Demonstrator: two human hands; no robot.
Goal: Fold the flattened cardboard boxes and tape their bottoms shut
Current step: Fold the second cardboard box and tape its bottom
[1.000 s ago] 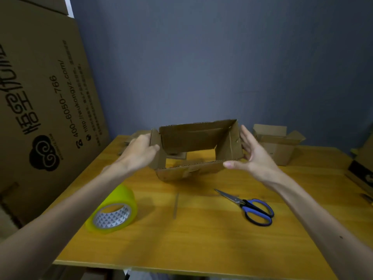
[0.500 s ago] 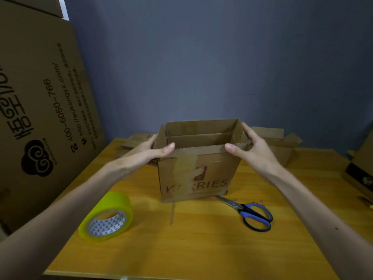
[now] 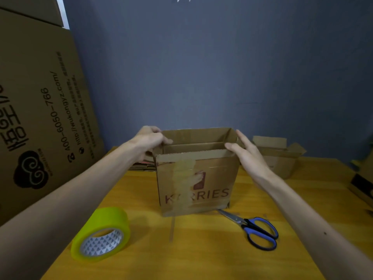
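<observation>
A brown cardboard box printed "KARRIES", with an old tape strip down its front, stands upright on the yellow wooden table, its top flaps raised. My left hand curls its fingers over the box's top left corner flap. My right hand lies with straight fingers against the top right side, thumb on the front flap's edge. A yellow-green tape roll lies at the front left. Blue-handled scissors lie to the box's front right, blades pointing at its base.
A large printed cardboard sheet leans against the wall at left. A second open box sits at the back right. Flattened cardboard lies behind the held box at left. More cardboard sits at the right edge.
The box went from tilted with its opening toward me to standing upright on the table. My left hand moved up onto the top left corner and curled over it.
</observation>
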